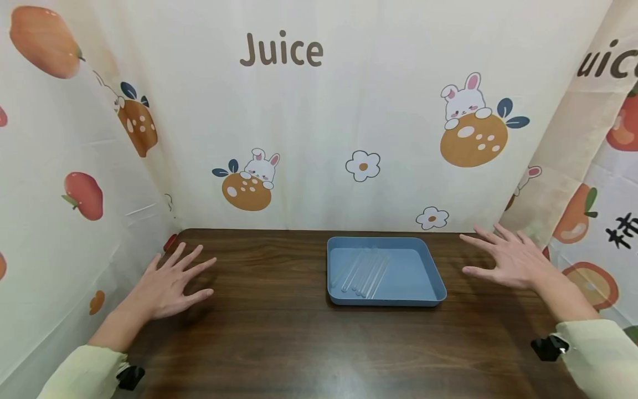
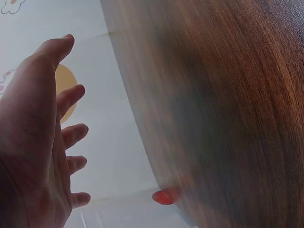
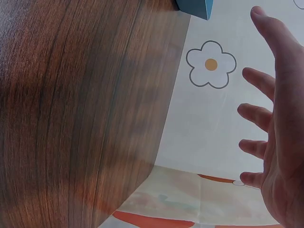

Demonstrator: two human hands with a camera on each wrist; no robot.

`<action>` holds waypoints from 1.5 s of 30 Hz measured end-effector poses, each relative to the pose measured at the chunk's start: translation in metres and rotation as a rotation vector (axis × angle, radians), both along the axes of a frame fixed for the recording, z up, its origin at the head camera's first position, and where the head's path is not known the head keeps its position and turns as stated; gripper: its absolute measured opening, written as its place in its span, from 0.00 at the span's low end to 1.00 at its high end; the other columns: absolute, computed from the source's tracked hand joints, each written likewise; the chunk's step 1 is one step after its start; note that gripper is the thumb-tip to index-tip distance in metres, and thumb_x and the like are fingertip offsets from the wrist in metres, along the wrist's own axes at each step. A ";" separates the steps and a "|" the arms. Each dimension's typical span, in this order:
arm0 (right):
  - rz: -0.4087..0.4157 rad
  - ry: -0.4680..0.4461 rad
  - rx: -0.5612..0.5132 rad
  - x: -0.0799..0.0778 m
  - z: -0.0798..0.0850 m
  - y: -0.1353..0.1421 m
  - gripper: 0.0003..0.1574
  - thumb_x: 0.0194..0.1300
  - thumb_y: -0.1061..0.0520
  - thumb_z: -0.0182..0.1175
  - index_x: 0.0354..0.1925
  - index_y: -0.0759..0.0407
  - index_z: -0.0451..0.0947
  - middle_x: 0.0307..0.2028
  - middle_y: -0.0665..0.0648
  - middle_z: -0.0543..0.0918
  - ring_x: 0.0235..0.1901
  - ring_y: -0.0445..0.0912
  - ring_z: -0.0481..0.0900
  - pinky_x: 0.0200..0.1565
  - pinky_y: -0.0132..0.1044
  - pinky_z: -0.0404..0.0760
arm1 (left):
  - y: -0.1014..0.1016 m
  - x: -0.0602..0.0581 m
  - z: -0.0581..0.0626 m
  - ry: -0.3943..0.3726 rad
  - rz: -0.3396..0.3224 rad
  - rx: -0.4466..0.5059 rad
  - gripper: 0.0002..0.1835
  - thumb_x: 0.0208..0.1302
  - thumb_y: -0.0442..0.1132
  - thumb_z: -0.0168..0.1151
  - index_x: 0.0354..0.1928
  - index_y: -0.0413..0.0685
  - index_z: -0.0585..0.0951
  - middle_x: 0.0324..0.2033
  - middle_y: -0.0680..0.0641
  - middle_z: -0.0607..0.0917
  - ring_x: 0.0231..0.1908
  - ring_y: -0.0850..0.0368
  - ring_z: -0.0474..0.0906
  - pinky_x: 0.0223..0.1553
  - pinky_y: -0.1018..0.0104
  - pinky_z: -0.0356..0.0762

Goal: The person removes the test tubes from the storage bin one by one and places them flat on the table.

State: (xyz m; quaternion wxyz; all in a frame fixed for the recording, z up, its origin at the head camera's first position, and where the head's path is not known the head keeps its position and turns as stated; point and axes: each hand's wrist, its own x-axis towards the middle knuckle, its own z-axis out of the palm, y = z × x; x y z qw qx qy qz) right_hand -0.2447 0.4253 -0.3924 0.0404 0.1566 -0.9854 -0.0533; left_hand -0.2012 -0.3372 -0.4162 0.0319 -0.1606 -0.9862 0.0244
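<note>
A shallow blue tray stands on the dark wooden table, right of the middle. Several clear, thin tubes with rounded lower ends, like glass test tubes, lie side by side and slanted in its left half. To the far left, my left hand hovers over the table with fingers spread, holding nothing. On the other side my right hand is held out just right of the tray, fingers apart and nothing in it. In the right wrist view only a corner of the tray shows.
The wooden table ends at a printed curtain behind it. More printed cloth hangs along the left and right sides, close to each hand. Dark wrist cameras sit under both pale green sleeves.
</note>
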 end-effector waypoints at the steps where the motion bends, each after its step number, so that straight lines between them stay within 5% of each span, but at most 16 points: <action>1: -0.001 -0.003 0.001 0.000 0.000 0.000 0.56 0.69 0.19 0.64 0.84 0.44 0.70 0.84 0.71 0.70 0.81 0.80 0.62 0.73 0.88 0.62 | 0.000 0.000 0.000 -0.001 0.000 0.003 0.43 0.72 0.73 0.63 0.83 0.64 0.75 0.85 0.34 0.70 0.84 0.22 0.60 0.73 0.10 0.60; 45: -0.003 0.002 -0.030 -0.001 0.002 -0.005 0.57 0.69 0.18 0.64 0.85 0.41 0.69 0.84 0.70 0.70 0.81 0.81 0.62 0.72 0.85 0.65 | 0.014 -0.008 0.003 -0.026 -0.031 0.038 0.44 0.74 0.72 0.62 0.85 0.63 0.73 0.87 0.35 0.67 0.85 0.21 0.58 0.74 0.10 0.58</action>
